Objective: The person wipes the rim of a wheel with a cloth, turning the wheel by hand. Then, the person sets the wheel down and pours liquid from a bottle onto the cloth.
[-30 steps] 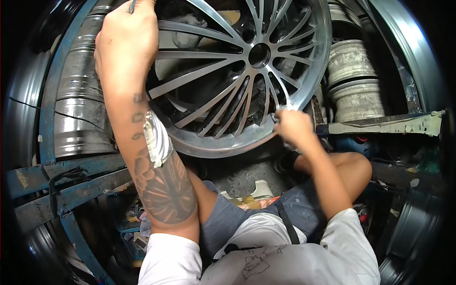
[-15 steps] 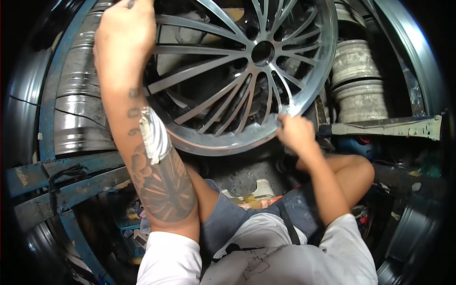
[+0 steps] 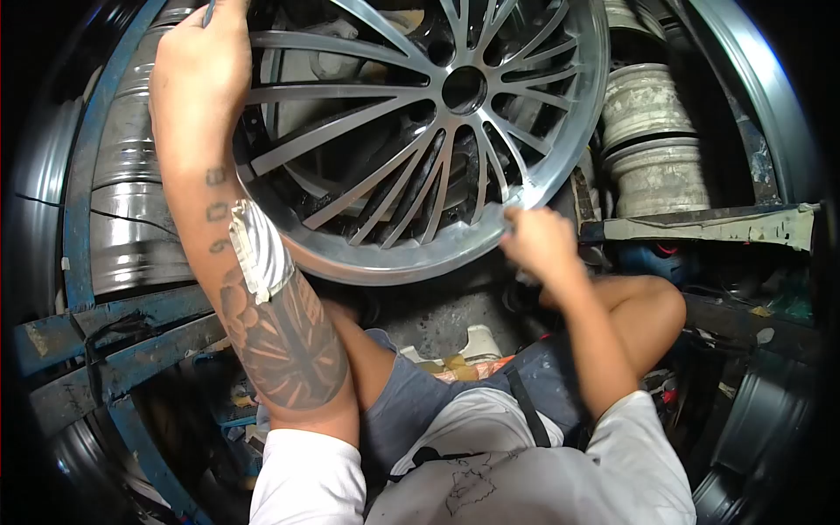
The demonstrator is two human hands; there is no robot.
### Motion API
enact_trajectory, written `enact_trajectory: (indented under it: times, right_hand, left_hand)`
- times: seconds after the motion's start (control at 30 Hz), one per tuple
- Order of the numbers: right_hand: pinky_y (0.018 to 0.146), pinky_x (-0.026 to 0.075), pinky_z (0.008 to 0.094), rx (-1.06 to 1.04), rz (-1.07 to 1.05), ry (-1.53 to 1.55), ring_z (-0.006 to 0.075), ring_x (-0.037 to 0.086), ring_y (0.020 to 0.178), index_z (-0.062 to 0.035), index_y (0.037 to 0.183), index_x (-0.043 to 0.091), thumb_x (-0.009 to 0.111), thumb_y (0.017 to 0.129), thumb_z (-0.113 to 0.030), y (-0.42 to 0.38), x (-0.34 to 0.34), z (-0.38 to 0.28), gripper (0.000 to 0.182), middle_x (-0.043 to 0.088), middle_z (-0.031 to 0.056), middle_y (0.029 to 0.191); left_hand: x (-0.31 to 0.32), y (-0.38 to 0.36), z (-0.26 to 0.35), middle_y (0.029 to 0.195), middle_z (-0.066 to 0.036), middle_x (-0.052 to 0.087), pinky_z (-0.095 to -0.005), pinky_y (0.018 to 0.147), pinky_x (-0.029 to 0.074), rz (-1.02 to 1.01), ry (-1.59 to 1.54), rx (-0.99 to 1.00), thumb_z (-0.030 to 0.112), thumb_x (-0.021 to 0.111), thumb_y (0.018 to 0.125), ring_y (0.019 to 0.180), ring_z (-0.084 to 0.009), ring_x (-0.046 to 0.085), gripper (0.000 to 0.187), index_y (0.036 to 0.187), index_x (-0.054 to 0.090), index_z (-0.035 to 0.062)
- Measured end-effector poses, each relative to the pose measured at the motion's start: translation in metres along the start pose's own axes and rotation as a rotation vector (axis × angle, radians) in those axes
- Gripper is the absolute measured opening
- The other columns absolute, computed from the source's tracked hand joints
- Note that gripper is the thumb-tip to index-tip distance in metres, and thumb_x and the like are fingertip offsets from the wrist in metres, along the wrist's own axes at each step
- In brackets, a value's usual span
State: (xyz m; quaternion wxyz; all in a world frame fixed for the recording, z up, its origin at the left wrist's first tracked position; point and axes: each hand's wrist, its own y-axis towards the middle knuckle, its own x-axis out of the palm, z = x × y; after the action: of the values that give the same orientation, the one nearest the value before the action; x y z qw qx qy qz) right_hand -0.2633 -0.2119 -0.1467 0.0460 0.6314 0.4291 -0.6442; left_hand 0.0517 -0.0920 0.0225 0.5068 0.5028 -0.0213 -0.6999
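Observation:
A large alloy wheel (image 3: 346,206) with thin grey spokes and a wide bare-metal rim fills the upper middle, tilted before me. My left hand (image 3: 203,66) is at its upper left, closed; the top of the picture cuts off the fingertips. A bit of something dark blue shows between those fingers. At the lower right of the rim, my right hand (image 3: 542,243) is curled with its fingers against the metal lip. Whatever it holds is hidden and smeared by motion. A white patch (image 3: 262,254) is stuck on my left forearm.
Stacked wheels (image 3: 136,232) stand behind a blue metal frame (image 3: 149,315) on the left. More dull, worn wheels (image 3: 656,175) sit at the right, above a pale ledge (image 3: 709,227). My bent legs (image 3: 630,306) are below the wheel.
The wheel and both arms appear slightly further left, along with the surroundings. My right hand stays at the lower right rim, blurred by movement. My left hand keeps its closed pose.

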Motion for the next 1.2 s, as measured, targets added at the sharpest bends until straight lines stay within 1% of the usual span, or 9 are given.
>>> enact_trajectory:
  times: [0.2,0.43,0.53,0.6,0.7,1.03,1.1,1.17,1.2]
  right_hand:
    - [0.089,0.058,0.0482,0.031,0.049,0.039,0.0368,0.074,0.098,-0.0128,0.116,0.076,0.070,0.081,-0.024,0.007,-0.008,0.011,0.037,0.076,0.0228,0.102]
    - [0.091,0.058,0.0485,-0.004,-0.032,0.103,0.0399,0.073,0.099,-0.0140,0.117,0.076,0.070,0.083,-0.027,0.003,-0.007,0.011,0.037,0.075,0.0226,0.102]
    - [0.092,0.058,0.0473,-0.046,-0.035,0.047,0.0376,0.074,0.100,-0.0138,0.120,0.075,0.071,0.082,-0.030,-0.008,0.002,-0.010,0.041,0.076,0.0199,0.105]
    - [0.094,0.057,0.0464,-0.049,-0.076,0.013,0.0352,0.074,0.101,-0.0139,0.121,0.075,0.072,0.082,-0.032,-0.016,0.005,-0.032,0.042,0.077,0.0180,0.107]
    - [0.094,0.057,0.0465,-0.005,-0.096,0.093,0.0355,0.074,0.102,-0.0136,0.120,0.075,0.072,0.083,-0.030,0.000,-0.010,0.001,0.041,0.076,0.0193,0.106]
    - [0.090,0.059,0.0469,0.081,-0.064,0.113,0.0366,0.075,0.097,-0.0127,0.116,0.076,0.072,0.082,-0.030,0.010,-0.028,0.022,0.038,0.077,0.0189,0.101]
    - [0.087,0.059,0.0481,0.001,0.065,-0.114,0.0390,0.075,0.093,-0.0099,0.109,0.076,0.071,0.082,-0.029,-0.001,-0.002,0.001,0.033,0.076,0.0219,0.096]
    - [0.086,0.060,0.0490,-0.090,0.007,-0.059,0.0397,0.075,0.093,-0.0118,0.109,0.076,0.070,0.082,-0.029,-0.012,0.005,-0.019,0.033,0.076,0.0234,0.097]
    - [0.086,0.059,0.0485,-0.067,0.030,-0.034,0.0395,0.075,0.094,-0.0134,0.112,0.076,0.070,0.082,-0.029,-0.006,0.007,-0.005,0.035,0.076,0.0229,0.097]
  left_hand:
    - [0.012,-0.013,-0.012,0.085,-0.022,0.068,-0.0473,0.075,0.048,0.222,0.173,0.361,0.031,0.046,0.109,0.078,-0.0384,0.063,0.039,0.120,0.071,0.0033]
    - [-0.003,-0.004,0.001,0.080,-0.019,0.068,-0.0444,0.071,0.047,-0.027,0.055,0.098,0.032,0.043,0.110,0.072,-0.0324,0.063,0.040,0.125,0.070,0.0070]
    - [0.006,-0.007,-0.016,0.085,-0.020,0.070,-0.0439,0.073,0.048,0.121,0.041,0.275,0.033,0.043,0.110,0.073,-0.0326,0.063,0.041,0.136,0.067,0.0111]
    - [0.060,0.018,-0.098,0.084,-0.021,0.070,-0.0440,0.073,0.047,0.363,-0.232,-0.081,0.034,0.044,0.110,0.073,-0.0328,0.064,0.041,0.129,0.070,0.0085]
    - [-0.006,-0.012,0.010,0.079,-0.023,0.068,-0.0446,0.071,0.046,0.009,0.008,0.051,0.040,0.046,0.109,0.072,-0.0322,0.063,0.049,0.108,0.074,0.0007]
    - [-0.004,-0.009,0.009,0.077,-0.021,0.068,-0.0438,0.069,0.046,0.028,-0.054,-0.013,0.043,0.051,0.107,0.069,-0.0264,0.061,0.052,0.101,0.075,-0.0033]
    - [0.007,0.041,-0.084,0.071,-0.018,0.065,-0.0422,0.067,0.044,0.040,-0.222,-0.211,0.044,0.053,0.106,0.066,-0.0230,0.056,0.053,0.097,0.075,-0.0039]
    - [0.013,0.040,-0.078,0.067,-0.015,0.062,-0.0407,0.065,0.042,0.084,-0.235,-0.237,0.046,0.056,0.105,0.064,-0.0203,0.052,0.055,0.093,0.074,-0.0045]
    - [0.006,0.005,-0.014,0.065,-0.014,0.061,-0.0400,0.064,0.042,0.121,-0.154,-0.170,0.047,0.057,0.104,0.064,-0.0194,0.051,0.056,0.091,0.074,-0.0049]
